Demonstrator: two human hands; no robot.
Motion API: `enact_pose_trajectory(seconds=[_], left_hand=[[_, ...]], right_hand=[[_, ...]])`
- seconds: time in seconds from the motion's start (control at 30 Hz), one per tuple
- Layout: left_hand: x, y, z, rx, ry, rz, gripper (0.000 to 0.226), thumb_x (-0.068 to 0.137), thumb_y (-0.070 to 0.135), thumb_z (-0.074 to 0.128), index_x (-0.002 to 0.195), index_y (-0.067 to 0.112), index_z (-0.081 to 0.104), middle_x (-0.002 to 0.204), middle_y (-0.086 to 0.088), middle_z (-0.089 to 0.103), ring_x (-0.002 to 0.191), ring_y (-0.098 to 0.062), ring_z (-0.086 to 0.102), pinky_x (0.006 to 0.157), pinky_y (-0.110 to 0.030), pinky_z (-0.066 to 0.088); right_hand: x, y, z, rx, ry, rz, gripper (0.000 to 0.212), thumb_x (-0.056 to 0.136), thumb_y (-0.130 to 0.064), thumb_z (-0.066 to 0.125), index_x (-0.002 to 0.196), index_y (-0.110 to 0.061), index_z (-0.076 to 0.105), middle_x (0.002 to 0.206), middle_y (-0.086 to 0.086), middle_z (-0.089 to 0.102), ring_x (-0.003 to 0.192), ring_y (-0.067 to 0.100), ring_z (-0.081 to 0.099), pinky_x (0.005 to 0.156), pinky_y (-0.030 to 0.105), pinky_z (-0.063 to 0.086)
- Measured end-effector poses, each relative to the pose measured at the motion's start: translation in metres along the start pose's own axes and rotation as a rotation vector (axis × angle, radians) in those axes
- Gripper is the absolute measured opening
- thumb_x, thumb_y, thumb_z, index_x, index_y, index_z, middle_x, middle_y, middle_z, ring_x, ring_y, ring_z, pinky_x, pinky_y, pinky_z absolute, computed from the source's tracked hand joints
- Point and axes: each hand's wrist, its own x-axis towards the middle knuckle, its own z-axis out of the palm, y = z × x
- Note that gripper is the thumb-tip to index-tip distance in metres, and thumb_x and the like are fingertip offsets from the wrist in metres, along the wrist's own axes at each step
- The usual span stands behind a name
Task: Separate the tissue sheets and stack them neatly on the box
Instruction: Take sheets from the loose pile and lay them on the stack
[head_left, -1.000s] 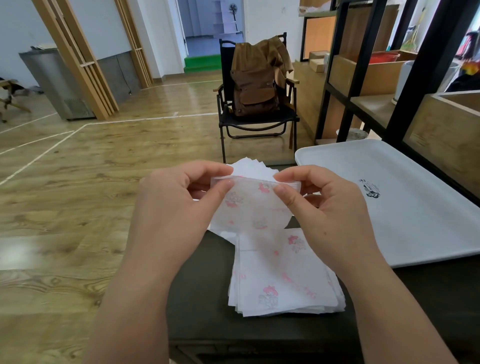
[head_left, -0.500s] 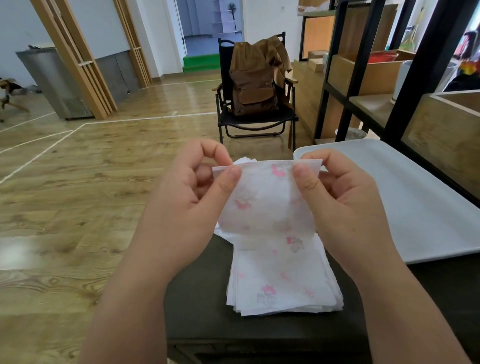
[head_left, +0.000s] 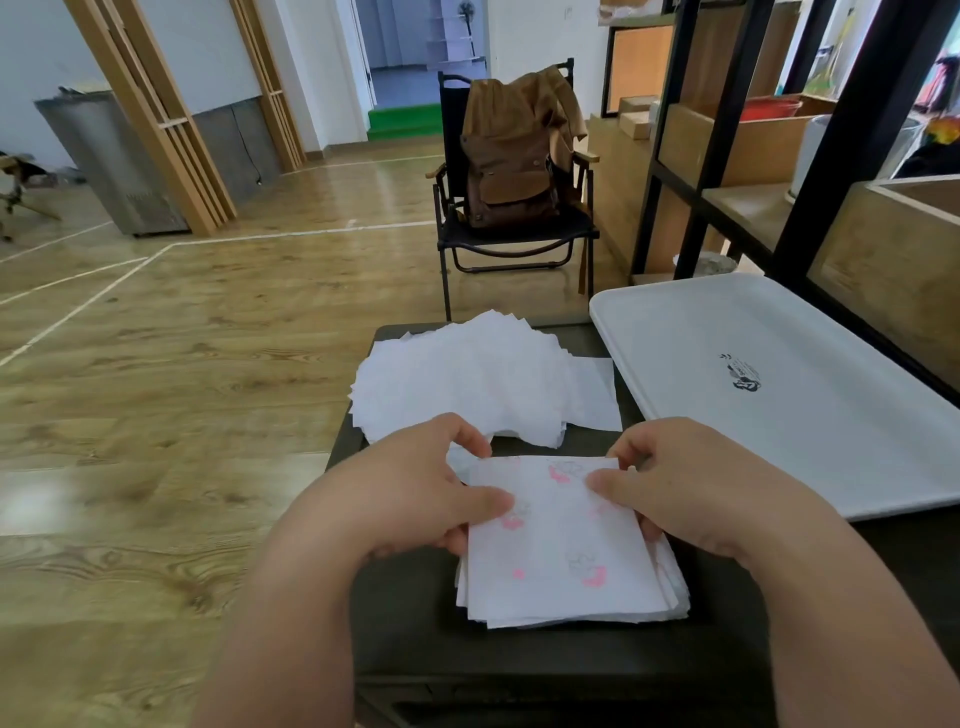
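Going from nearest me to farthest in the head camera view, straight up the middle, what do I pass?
Near stack of printed tissue sheets, gripped by the left hand and right hand → fanned pile of white tissue sheets → black folding chair carrying a brown backpack → green step at the doorway.

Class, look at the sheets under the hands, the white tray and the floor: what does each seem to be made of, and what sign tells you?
Sheets: thin tissue paper, matte, faint pink print, soft edges.
White tray: probably plastic, smooth with a slight sheen and rounded moulded rim.
Floor: wood or wood-look laminate, glossy; grain pattern and reflections show.
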Motion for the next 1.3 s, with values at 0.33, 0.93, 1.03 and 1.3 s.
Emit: enact_pose_trajectory(seconds=[0.33,0.93,1.03,1.3], left_hand=[[0.044,-0.028,0.01,0.102,0.488,0.246,0.054,0.087,0.016,0.064,0.131,0.042,0.047,0.125,0.025,0.052,0.108,0.004,0.045,0.074,-0.012,0.034],[0.051,-0.021,0.021,0.159,0.766,0.376,0.017,0.095,0.036,0.058,0.089,0.027,0.07,0.091,0.016,0.07,0.089,-0.005,0.059,0.076,-0.017,0.039],[0.048,-0.019,0.02,0.081,0.789,0.349,0.014,0.094,0.03,0.059,0.083,0.026,0.067,0.082,0.015,0.067,0.083,-0.002,0.056,0.066,-0.009,0.04],[0.03,0.0,0.006,-0.528,0.732,0.336,0.015,0.088,0.021,0.068,0.076,0.029,0.072,0.077,0.016,0.072,0.072,0.001,0.065,0.059,-0.013,0.049]], right_hand=[[0.002,0.006,-0.005,0.023,0.087,-0.025,0.014,0.087,-0.035,0.068,0.079,-0.026,0.062,0.08,-0.006,0.066,0.076,0.011,0.062,0.063,0.024,0.046],[0.009,0.004,0.001,0.115,0.29,-0.088,0.026,0.084,-0.061,0.055,0.081,-0.035,0.056,0.078,-0.01,0.064,0.073,0.007,0.06,0.055,0.02,0.035],[0.009,0.004,0.001,0.135,0.297,-0.102,0.026,0.085,-0.061,0.055,0.082,-0.035,0.057,0.079,-0.011,0.065,0.073,0.006,0.061,0.056,0.02,0.035],[0.003,-0.007,0.001,0.245,0.433,-0.301,0.016,0.087,-0.048,0.058,0.081,-0.034,0.061,0.076,-0.016,0.065,0.073,0.001,0.061,0.059,0.019,0.043]])
